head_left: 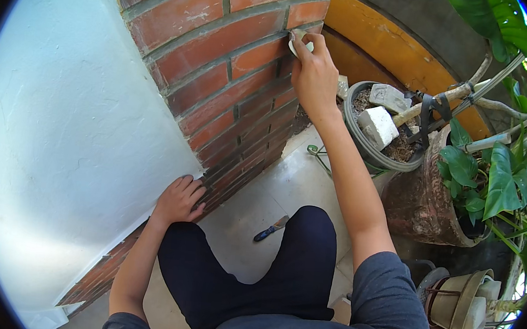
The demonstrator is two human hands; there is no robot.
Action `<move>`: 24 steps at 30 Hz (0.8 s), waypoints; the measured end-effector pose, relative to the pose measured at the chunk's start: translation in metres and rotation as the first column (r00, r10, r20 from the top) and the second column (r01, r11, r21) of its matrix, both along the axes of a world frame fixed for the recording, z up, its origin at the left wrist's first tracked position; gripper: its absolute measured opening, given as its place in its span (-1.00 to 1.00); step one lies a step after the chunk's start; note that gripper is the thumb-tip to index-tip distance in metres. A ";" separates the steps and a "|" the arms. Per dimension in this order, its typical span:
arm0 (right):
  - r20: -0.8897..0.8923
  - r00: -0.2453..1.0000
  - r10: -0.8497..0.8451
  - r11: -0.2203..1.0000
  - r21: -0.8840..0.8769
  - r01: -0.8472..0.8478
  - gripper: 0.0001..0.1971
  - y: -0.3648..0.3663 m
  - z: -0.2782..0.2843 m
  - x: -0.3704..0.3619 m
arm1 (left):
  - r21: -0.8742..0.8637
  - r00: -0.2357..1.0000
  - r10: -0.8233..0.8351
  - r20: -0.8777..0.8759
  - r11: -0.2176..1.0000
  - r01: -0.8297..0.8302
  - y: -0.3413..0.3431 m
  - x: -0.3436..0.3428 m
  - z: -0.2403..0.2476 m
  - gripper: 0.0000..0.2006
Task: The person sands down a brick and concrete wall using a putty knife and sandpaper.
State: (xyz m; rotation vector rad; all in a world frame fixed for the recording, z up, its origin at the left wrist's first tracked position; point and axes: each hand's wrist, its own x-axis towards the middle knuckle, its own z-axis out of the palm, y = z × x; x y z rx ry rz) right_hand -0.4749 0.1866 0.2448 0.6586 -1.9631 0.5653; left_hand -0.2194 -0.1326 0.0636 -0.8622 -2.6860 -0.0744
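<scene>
My right hand (316, 75) is raised to the outer edge of the brick wall (201, 87), closed in a pinch. Between thumb and fingers it grips a small pale, whitish-green piece (301, 47), pressed against the bricks; its exact kind cannot be made out. Lower down, my left hand (179, 200) rests with fingers apart where the white wall panel (78, 136) meets the bricks, and nothing shows in it. On the floor between my knees lies a putty knife (270, 229) with a dark blue handle.
Right of the wall stands a round planter (371, 150) holding soil and white blocks. Beside it are a large weathered pot (423, 200) with leafy plants and a smaller beige pot (452, 300). A yellow band (387, 34) runs along the far wall. Pale floor tiles (241, 200) lie below.
</scene>
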 end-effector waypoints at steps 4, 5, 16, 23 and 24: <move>0.023 0.999 0.041 0.999 0.005 -0.042 -0.51 0.001 -0.005 0.005 | -0.009 1.000 0.005 0.014 1.000 -0.005 -0.001 0.001 -0.002 -0.57; -0.007 0.999 0.032 0.999 0.032 -0.031 -0.51 0.004 -0.003 0.003 | -0.013 1.000 0.009 0.016 1.000 -0.009 -0.001 0.002 -0.002 -0.57; -0.033 0.999 0.021 0.999 -0.029 -0.022 -0.50 -0.005 -0.010 0.004 | 0.003 1.000 0.003 0.007 1.000 -0.003 0.000 0.001 -0.001 -0.57; -0.025 0.999 -0.044 0.997 -0.061 0.043 -0.53 -0.009 -0.004 -0.001 | 0.006 1.000 0.001 -0.001 1.000 -0.001 0.002 -0.002 -0.001 -0.57; -0.009 1.000 -0.025 0.998 -0.054 0.024 -0.54 -0.010 -0.004 0.004 | 0.005 1.000 0.000 0.000 1.000 0.000 0.001 -0.001 -0.002 -0.57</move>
